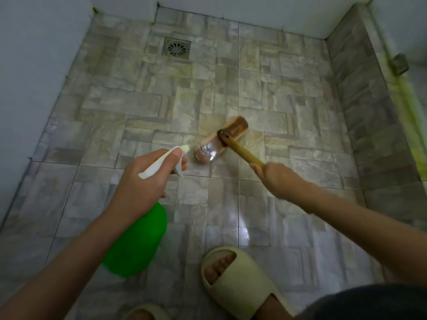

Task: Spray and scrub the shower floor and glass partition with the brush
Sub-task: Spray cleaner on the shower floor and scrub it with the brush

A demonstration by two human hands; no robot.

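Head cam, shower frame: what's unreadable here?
1. Brush: head motion-blurred in the head view; bristle contact with the floor unclear.
2. Spray bottle: neck hidden by the left hand; any spray too faint to see.
3. Right hand: fingers around the brush handle hidden behind the hand's own back.
4. Lower slipper: cut off by the bottom edge.
5. Glass partition: cannot be identified near the blurred right edge.
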